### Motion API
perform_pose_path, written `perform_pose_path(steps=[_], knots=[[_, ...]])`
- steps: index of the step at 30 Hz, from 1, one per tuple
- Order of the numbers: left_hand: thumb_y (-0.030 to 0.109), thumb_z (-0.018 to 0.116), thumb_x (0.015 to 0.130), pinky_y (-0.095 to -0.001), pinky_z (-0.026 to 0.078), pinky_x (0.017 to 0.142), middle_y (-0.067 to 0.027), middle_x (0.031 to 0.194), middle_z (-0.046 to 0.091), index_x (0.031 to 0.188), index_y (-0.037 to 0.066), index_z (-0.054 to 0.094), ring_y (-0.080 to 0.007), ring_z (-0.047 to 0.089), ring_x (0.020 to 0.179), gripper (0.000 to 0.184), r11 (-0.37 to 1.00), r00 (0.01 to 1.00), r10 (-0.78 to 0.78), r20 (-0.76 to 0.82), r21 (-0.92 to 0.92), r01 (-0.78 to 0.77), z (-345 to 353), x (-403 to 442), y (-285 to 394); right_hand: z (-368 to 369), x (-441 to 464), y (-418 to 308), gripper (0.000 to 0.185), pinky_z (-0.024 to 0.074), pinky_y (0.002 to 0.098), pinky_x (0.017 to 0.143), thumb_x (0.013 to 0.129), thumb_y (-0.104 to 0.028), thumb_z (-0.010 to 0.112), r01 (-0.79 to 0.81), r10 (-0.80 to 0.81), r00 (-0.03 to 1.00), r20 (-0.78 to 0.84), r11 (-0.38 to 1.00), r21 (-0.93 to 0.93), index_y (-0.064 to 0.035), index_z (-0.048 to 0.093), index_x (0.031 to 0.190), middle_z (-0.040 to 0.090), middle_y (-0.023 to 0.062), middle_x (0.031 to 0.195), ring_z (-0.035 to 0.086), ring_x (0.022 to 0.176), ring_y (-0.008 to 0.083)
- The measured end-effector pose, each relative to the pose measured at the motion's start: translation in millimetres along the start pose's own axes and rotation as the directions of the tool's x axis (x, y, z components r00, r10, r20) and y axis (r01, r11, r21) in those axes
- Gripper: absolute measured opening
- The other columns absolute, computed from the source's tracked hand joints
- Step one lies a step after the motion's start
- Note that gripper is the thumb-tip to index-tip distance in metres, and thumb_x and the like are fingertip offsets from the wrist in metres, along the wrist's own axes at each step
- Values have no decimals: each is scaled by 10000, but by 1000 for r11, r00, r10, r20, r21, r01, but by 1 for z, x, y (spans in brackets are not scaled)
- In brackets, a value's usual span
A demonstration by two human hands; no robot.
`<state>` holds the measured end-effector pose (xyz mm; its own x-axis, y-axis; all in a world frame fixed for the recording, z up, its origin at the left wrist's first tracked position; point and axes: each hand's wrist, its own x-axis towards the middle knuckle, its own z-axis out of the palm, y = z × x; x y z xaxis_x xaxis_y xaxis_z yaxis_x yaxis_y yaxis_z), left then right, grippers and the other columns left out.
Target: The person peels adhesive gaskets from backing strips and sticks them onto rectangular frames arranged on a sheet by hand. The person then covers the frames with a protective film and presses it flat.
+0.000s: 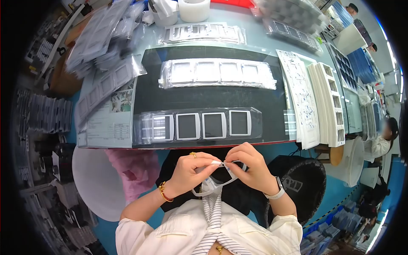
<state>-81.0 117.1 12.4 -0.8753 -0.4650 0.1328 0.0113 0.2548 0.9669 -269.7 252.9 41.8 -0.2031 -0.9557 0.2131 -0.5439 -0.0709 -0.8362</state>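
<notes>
My left hand (187, 173) and my right hand (251, 168) meet in front of my chest, just off the table's near edge. Each pinches the upper edge of a thin white frame (219, 187), the fingertips of both almost touching. The frame hangs tilted below the fingers, partly covered by them; a small blue mark shows on it. Closest on the table lies a clear plastic strip (256, 122) with several white rectangular frames (188, 138) in a row. Behind it, a stack of clear-wrapped frame strips (217, 73) rests on the black mat (212, 98).
Piled plastic-bagged strips (100, 38) cover the table's left side. At right stand a white sheet stack (299, 97) and white slotted trays (326, 106). Below the table are a white bin (91, 182) with pink plastic and a black-lined bin (314, 191). A person (382, 142) sits far right.
</notes>
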Motion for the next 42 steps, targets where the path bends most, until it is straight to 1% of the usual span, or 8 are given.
perform_pose_path(steps=[4, 8, 11, 14, 17, 20, 26, 42], knots=[[175, 573, 1048, -268, 519, 696, -87, 886, 754, 1132, 2, 758, -106, 632, 741, 267, 973, 973, -222, 64, -57, 225, 1, -2, -12, 0, -2, -4, 141, 518, 369, 751, 805, -1, 753, 32, -29, 998, 48, 998, -63, -40, 674, 916, 659, 75, 949, 626, 872, 279], [195, 533, 1044, -331, 534, 739, -158, 902, 745, 1098, -20, 743, -231, 691, 781, 305, 803, 791, -584, 182, -11, 596, -6, -1, -24, -24, -5, -30, 196, 516, 361, 713, 793, 15, 775, 143, -154, 982, 107, 984, 105, -26, 670, 954, 656, 95, 965, 626, 847, 283], [194, 551, 1037, -343, 525, 717, -166, 846, 729, 1055, -28, 739, -265, 684, 753, 292, 853, 840, -522, 148, 90, 515, 1, -3, -34, -50, 2, -45, 201, 508, 353, 678, 777, 56, 769, 192, -198, 980, 14, 961, 199, -22, 695, 947, 669, 99, 866, 626, 747, 262], [182, 634, 994, -374, 505, 619, -143, 769, 701, 926, -15, 726, -288, 651, 647, 228, 972, 979, -202, 7, 123, 200, 13, 9, -12, -60, 12, -15, 125, 502, 303, 682, 837, 58, 727, 11, 5, 972, -234, 998, 66, -2, 699, 943, 674, 91, 826, 633, 723, 209], [138, 713, 934, -335, 499, 552, -105, 750, 704, 919, 19, 723, -240, 663, 596, 120, 954, 998, -36, -46, 296, 48, 14, 23, 5, -51, 31, 44, 37, 486, 251, 688, 911, 20, 705, -139, 212, 886, -412, 970, 202, 28, 689, 943, 668, 73, 824, 618, 736, 135], [89, 775, 879, -275, 474, 480, -58, 733, 711, 955, 66, 733, -191, 651, 521, 91, 905, 984, 130, -124, 420, -67, 20, 37, -1, -42, 38, 72, 30, 481, 244, 684, 925, 10, 702, -108, 172, 900, -401, 978, 176, 31, 688, 940, 659, 61, 824, 598, 722, 110], [138, 760, 882, -304, 464, 464, -15, 667, 632, 1025, 86, 739, -172, 614, 509, 154, 754, 974, 222, -36, 639, -149, 25, 45, -3, -38, 38, 82, 41, 473, 252, 651, 906, 19, 717, -95, 116, 920, -374, 993, 75, 13, 694, 939, 642, 57, 816, 589, 702, 120], [147, 769, 868, -289, 444, 434, 6, 613, 559, 1113, 116, 761, -142, 573, 480, 247, 705, 975, 222, -16, 693, -149, 27, 50, -4, -37, 39, 83, 63, 461, 266, 629, 891, 24, 727, -84, 84, 923, -376, 996, 17, -6, 696, 936, 642, 57, 800, 581, 689, 140]])
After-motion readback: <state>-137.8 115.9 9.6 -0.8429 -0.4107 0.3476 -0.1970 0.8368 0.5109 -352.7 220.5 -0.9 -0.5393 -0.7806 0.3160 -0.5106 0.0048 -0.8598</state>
